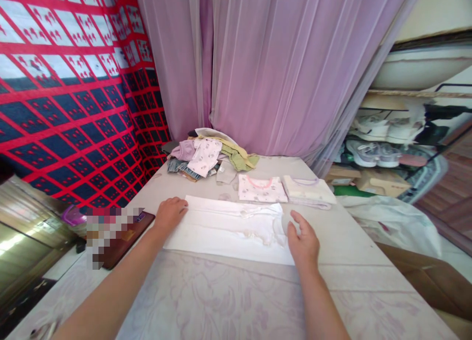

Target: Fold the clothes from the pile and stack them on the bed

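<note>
A white garment (221, 232) lies flat in a long folded strip across the table, with ruffled or lacy trim toward its right end. My left hand (170, 216) rests over its left end, fingers laid along the edge and not closed around the cloth. At the opposite end, my right hand (305, 240) is open beside the garment's edge, thumb and fingers apart. Just behind the strip sit a folded white shirt with a pink collar (261, 192) and a folded cream garment with a lilac neckline (308, 190).
A heap of loose clothes (206, 155) lies at the table's far left, before a purple curtain (265, 74). A brown flat case (127, 241), partly blurred out, is on the left edge. Shoes (374, 153) and boxes (381, 181) fill a rack at right.
</note>
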Demonstrator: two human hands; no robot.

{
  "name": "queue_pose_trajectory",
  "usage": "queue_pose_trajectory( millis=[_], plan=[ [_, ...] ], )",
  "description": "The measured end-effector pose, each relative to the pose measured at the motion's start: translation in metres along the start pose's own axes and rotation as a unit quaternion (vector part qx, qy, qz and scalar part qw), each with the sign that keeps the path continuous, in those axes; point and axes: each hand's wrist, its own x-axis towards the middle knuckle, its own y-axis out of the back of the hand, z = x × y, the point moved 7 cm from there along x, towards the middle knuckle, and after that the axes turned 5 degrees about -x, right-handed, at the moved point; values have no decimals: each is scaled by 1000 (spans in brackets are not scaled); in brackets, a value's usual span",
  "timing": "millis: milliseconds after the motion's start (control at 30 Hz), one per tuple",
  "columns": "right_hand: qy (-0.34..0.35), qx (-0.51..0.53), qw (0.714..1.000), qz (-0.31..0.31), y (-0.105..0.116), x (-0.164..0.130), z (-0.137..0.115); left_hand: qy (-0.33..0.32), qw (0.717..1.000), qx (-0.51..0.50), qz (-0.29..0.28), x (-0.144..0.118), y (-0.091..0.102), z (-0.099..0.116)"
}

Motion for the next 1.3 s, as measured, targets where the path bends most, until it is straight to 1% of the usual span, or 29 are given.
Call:
queue_pose_trajectory(
  millis=[67,133,233,300,367,433,500,600,733,867,1000,1067,1167,1200,1233,1300],
  plan=[
    [60,-67,995,-37,-9,13,-18,-32,999,13,-12,3,3,6],
    [87,-140,983,-83,-21,27,-29,-46,999,18,-23,7,6,9],
    [113,-221,953,-174,-38,44,-36,-56,998,17,-22,11,10,11],
    [139,-243,937,-209,-42,50,-38,-63,998,10,-4,10,14,9],
    [155,-241,936,-203,-38,52,-37,-73,997,2,17,5,18,6],
    [158,-226,943,-185,-33,50,-32,-87,996,-6,26,-1,20,2],
    [159,-212,947,-184,-32,46,-26,-98,995,-11,19,-8,17,0],
    [156,-202,947,-197,-36,38,-19,-100,995,-9,2,-16,8,-2],
    [150,-196,947,-205,-38,35,-17,-100,995,-10,-6,-19,0,-1],
    [145,-205,943,-217,-37,38,-19,-104,995,1,-7,-17,2,2],
    [131,-240,932,-238,-35,40,-24,-97,995,18,-18,-15,7,4],
    [139,-239,933,-232,-34,39,-36,-91,996,12,-18,-14,7,6],
    [209,-186,936,-215,-37,26,-76,-111,993,-21,-38,-12,-2,19],
    [242,-167,929,-226,-42,17,-91,-124,990,-33,-57,-12,-9,25],
    [269,-156,916,-253,-50,7,-104,-135,987,-43,-81,-12,-16,31],
    [303,-150,883,-325,-70,-15,-122,-143,979,-53,-133,-14,-31,41]
  ],
)
